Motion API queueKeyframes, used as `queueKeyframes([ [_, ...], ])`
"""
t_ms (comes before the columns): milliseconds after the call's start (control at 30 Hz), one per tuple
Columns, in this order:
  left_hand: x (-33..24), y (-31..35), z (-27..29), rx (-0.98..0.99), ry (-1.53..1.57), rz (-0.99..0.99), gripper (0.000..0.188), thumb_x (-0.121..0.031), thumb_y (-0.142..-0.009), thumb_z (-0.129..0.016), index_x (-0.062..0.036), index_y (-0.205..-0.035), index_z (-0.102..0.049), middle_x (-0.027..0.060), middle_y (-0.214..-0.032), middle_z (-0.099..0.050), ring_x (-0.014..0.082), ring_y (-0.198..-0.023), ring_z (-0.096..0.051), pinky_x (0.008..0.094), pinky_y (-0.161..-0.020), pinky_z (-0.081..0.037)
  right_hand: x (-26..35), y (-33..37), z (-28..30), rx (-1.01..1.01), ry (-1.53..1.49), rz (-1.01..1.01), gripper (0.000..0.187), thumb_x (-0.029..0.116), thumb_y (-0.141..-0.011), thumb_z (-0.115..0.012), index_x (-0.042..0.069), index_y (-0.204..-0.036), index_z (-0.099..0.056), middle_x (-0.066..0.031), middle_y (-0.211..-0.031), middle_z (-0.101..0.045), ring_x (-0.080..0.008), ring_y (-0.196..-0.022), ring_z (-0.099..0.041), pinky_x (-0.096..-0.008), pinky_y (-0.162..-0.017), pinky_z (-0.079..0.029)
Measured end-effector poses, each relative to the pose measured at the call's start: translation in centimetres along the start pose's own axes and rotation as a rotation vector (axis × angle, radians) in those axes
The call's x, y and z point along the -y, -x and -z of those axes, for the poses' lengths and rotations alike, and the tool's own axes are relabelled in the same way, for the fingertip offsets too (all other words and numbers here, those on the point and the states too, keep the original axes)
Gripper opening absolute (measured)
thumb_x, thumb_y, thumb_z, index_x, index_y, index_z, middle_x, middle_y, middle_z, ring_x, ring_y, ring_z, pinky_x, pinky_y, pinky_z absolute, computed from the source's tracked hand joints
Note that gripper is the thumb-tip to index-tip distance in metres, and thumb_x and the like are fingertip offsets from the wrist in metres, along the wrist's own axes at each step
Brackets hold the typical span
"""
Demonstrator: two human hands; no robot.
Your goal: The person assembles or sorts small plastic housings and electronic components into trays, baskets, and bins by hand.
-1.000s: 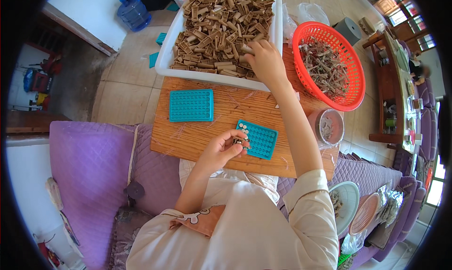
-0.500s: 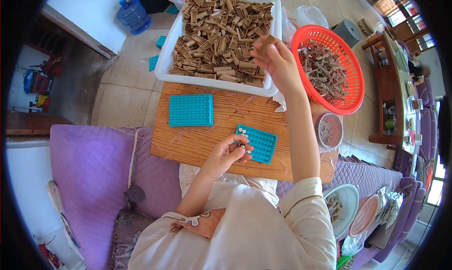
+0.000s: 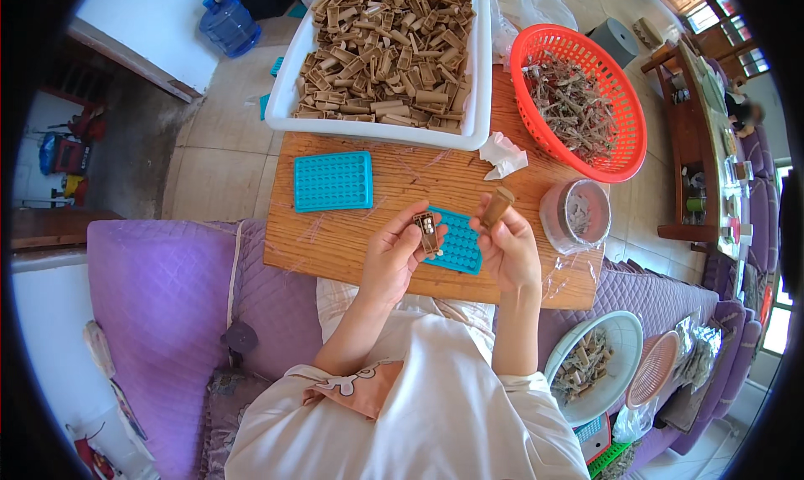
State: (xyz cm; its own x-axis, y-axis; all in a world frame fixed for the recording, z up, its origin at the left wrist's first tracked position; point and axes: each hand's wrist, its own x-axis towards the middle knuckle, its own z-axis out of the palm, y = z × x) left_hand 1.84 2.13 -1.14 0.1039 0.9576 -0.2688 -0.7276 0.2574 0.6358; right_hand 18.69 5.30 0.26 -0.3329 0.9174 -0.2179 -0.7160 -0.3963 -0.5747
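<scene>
My left hand (image 3: 388,260) is closed around a small brown trough-shaped piece (image 3: 430,233), whose hollow faces up and holds white bits. Pinched in my right hand (image 3: 514,254) is another brown piece (image 3: 497,207), its rounded back showing. The two pieces are apart, over a teal tray with rows of pockets (image 3: 461,244) on the wooden table (image 3: 402,178). A second teal tray (image 3: 333,181) lies farther left. Beyond the table's middle stands a white bin (image 3: 481,69), heaped with similar brown pieces (image 3: 389,57).
A red basket (image 3: 634,149) of dry, twig-like scraps stands at the far right. Nearer are a clear tub (image 3: 557,220) with pale bits and a crumpled tissue (image 3: 504,155). A pale green basin (image 3: 632,333) and a pink basket (image 3: 657,371) sit on the purple sofa (image 3: 176,312) to my right.
My right hand has come back from the white bin toward my left hand, carrying a brown piece. My left hand has turned its piece, so the white bits inside show more.
</scene>
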Motion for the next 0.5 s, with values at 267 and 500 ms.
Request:
queueKeyframes([
  [267,-0.5,1.2,-2.1,0.072,-0.026,-0.200,0.038,-0.015,-0.084,-0.054,0.0002,-0.117,-0.043,0.0110,-0.107,-0.054,0.0201,-0.101,-0.053,0.0299,-0.083,-0.046,-2.9,4.4,-2.6,-0.275,0.441,0.194,0.029,0.001,-0.073,-0.064,-0.003,-0.101,-0.056,-0.0083,-0.093,-0.059,-0.0155,-0.085,-0.058,-0.0232,-0.072,-0.048],
  [500,0.5,1.6,-2.3,0.127,-0.200,-0.271,0.035,-0.009,-0.083,-0.056,0.0009,-0.115,-0.045,0.0114,-0.108,-0.054,0.0162,-0.100,-0.052,0.0281,-0.086,-0.042,-4.3,4.1,-4.1,-0.333,0.655,0.306,0.027,-0.009,-0.072,-0.061,-0.005,-0.098,-0.056,-0.0087,-0.092,-0.054,-0.0155,-0.089,-0.055,-0.0260,-0.081,-0.046],
])
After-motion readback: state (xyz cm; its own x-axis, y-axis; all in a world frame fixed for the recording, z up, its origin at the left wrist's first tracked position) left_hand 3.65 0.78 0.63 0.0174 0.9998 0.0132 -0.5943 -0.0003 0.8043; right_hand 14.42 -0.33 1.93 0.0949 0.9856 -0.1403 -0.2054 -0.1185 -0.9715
